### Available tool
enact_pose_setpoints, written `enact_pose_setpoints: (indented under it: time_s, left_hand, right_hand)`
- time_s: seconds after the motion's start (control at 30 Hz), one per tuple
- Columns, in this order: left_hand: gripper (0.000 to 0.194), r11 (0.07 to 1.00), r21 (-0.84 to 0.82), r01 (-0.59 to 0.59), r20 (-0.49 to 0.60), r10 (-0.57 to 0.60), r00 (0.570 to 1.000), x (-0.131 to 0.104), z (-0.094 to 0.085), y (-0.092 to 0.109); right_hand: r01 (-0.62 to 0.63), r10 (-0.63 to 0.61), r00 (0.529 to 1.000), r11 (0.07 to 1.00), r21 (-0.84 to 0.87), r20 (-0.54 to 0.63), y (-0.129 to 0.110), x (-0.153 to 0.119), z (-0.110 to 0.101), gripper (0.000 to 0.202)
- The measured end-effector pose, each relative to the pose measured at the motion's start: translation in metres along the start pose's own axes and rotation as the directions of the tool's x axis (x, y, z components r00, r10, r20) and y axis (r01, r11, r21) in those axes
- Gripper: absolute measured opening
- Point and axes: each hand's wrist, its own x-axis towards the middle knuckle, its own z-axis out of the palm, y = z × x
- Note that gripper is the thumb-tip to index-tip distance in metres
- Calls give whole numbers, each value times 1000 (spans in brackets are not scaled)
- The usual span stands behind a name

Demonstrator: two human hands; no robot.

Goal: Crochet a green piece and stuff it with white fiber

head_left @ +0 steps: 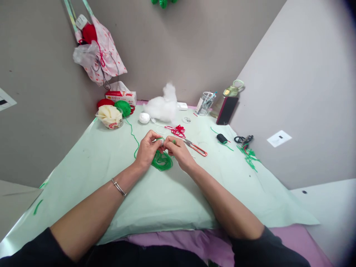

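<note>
Both my hands meet over the middle of the table. My left hand (146, 149) pinches a small green-and-white yarn piece (161, 141) between thumb and fingertips. From the other side, the closed fingers of my right hand (178, 151) grip the same piece, and a bit of green shows at their knuckles. Its exact shape is mostly hidden by my fingers. A loose coil of green yarn (162, 161) lies just below, between the hands. Orange-handled thread snips (198, 148) rest right of my right hand, beside a tangle of red yarn (178, 130).
White stuffing (164, 105) and a white yarn ball (144, 118) are at the back. A tub (110, 118), green yarn ball (123, 108) and tissue box (122, 97) stand back left. Back right are a pen jar (205, 104), phone (227, 111), bottle (232, 91) and black yarn bundle (221, 138).
</note>
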Motion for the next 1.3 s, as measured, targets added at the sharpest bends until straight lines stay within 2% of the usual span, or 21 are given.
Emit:
enact_pose_setpoints:
  time_s: [0.2, 0.43, 0.53, 0.8, 0.93, 1.1, 1.3]
  left_hand:
    - [21, 998, 54, -36, -10, 36, 999, -5, 2, 2]
    - [17, 1000, 17, 13, 92, -14, 996, -9, -1, 7]
    - [21, 1000, 2, 18, 98, -18, 995, -7, 0, 5]
    - [16, 996, 78, -42, -10, 43, 999, -2, -2, -1]
    - [14, 992, 114, -55, -24, 58, 998, -2, -2, -1]
    - [11, 991, 131, -40, -4, 40, 999, -3, -3, 0]
    - [18, 995, 99, -2, 71, -5, 997, -6, -5, 7]
  right_hand:
    - [-65, 66, 998, 998, 20, -26, 5, 5, 1, 39]
    - [-15, 7, 993, 997, -70, -116, 9, 7, -8, 42]
    - [3, -14, 992, 996, -88, -127, 9, 7, -9, 41]
    - [43, -47, 999, 993, -112, -27, 13, 4, -4, 31]
    - [42, -41, 999, 995, -95, 15, 11, 4, -6, 37]
    - [67, -64, 998, 984, -164, 21, 11, 5, -7, 38]
    - [103, -118, 992, 960, -259, -43, 17, 10, -11, 35]
